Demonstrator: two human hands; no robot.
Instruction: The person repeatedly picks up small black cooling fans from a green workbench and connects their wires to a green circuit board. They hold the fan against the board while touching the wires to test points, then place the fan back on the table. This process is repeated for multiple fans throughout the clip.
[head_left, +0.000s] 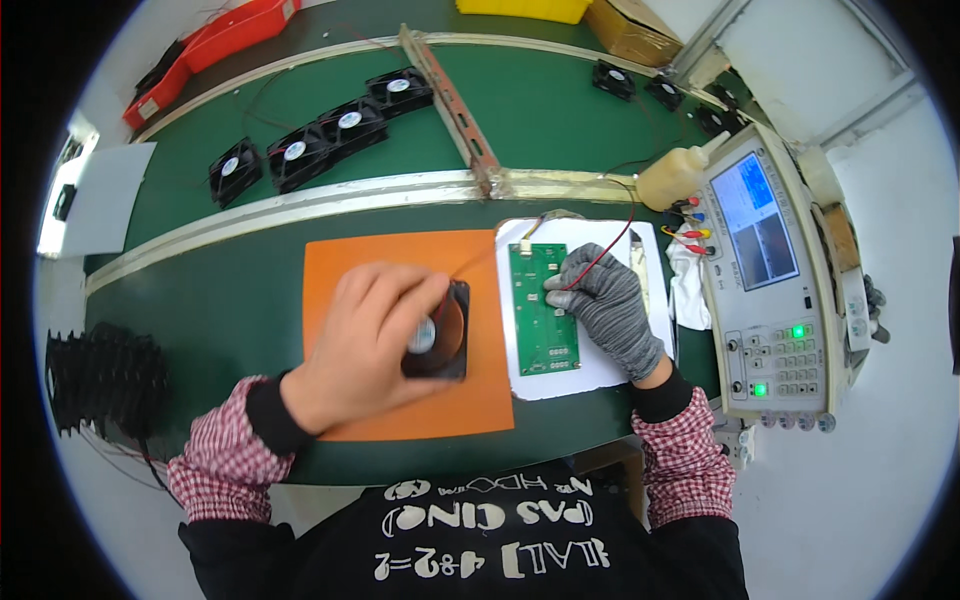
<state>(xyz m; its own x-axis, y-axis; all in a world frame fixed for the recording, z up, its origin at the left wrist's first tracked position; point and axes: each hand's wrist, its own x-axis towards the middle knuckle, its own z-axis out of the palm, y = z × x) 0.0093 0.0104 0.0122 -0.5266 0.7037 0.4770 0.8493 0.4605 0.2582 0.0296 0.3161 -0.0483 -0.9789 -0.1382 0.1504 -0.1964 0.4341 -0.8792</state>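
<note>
A square black cooling fan (455, 335) with a pale round hub label stands on the orange mat (340, 415). My bare left hand (370, 335), slightly blurred, spans this fan, index finger at its top edge and thumb at its lower edge. To the right, a green circuit board (535, 320) with a white connector lies on a white pad (600, 375). My right hand (607, 305), in a grey glove, pinches a thin red wire (610, 245) over the board's right edge. The wire's end is hidden by the fingertips.
Several black fans (350, 122) lie behind the metal rail (350, 202). A test instrument (780, 280) with a lit screen stands right, near a yellowish squeeze bottle (672, 178). Stacked black parts (105, 380) sit at far left. Red bins (235, 35) and a cardboard box (630, 30) are at the back.
</note>
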